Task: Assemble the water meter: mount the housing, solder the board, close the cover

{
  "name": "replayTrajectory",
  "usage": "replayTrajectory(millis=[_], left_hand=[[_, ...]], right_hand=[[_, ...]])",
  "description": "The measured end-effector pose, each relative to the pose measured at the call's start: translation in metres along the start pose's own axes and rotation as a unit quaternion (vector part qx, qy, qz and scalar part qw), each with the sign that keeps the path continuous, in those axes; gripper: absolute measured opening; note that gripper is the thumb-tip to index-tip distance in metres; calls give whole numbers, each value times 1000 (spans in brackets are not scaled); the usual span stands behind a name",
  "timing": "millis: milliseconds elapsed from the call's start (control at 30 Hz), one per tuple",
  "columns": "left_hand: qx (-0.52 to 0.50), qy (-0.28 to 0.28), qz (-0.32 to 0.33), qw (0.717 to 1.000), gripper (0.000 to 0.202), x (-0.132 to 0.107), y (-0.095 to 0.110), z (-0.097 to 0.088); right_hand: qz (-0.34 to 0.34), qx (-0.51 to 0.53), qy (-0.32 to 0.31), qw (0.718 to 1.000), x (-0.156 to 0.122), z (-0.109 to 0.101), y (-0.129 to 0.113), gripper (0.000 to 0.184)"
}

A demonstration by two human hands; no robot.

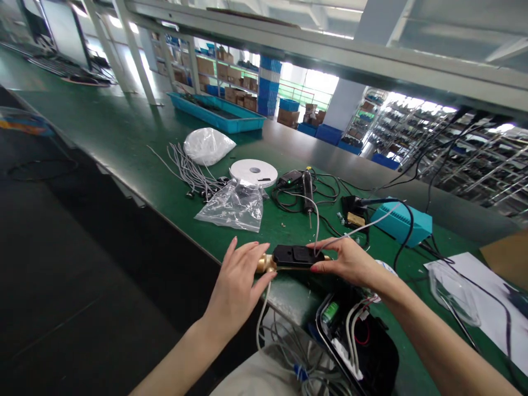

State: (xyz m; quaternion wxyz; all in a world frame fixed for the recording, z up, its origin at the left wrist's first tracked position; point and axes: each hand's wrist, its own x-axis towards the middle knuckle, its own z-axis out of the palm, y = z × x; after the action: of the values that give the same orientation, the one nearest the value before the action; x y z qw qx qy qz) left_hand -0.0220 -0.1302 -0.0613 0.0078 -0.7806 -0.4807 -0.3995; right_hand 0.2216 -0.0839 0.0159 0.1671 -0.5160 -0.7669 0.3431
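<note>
The left hand (237, 286) has its fingers slightly fanned and curved over one end of a brass fitting (269, 263), thumb opposite, so that end sits held between them. The right hand (350, 263) pinches the far end of the black housing (295, 255) mounted along the fitting, its thumb in front and fingers behind, only narrowly parted. Fitting and housing are at the near edge of the green workbench (124, 129), beside an open black case (381, 352).

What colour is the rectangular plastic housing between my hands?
The housing is black, clearest in the head view.
</note>
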Motion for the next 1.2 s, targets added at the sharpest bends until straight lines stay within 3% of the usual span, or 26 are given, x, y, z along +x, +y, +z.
replayTrajectory(millis=[133,233,400,567,800,967,1200], left_hand=[[-27,-84,34,995,50,20,-5,-2],[-7,-117,76,990,50,31,-6,-5],[59,-122,168,976,49,37,-10,-8],[88,-102,207,969,42,35,-14,-5],[27,-94,175,980,40,35,-15,-6],[-33,-147,92,984,38,49,-6,-9],[-116,-200,35,972,32,54,2,2]], right_hand=[[-4,-15,-2,1000,0,1,-3,39],[-7,-38,-4,999,0,0,-4,37],[-21,-89,-9,996,3,0,-5,38],[-42,-123,5,991,4,3,-5,39],[-45,-123,12,991,3,4,-5,36],[-44,-116,21,992,3,5,-4,35],[-44,-105,27,993,2,9,-1,34]])
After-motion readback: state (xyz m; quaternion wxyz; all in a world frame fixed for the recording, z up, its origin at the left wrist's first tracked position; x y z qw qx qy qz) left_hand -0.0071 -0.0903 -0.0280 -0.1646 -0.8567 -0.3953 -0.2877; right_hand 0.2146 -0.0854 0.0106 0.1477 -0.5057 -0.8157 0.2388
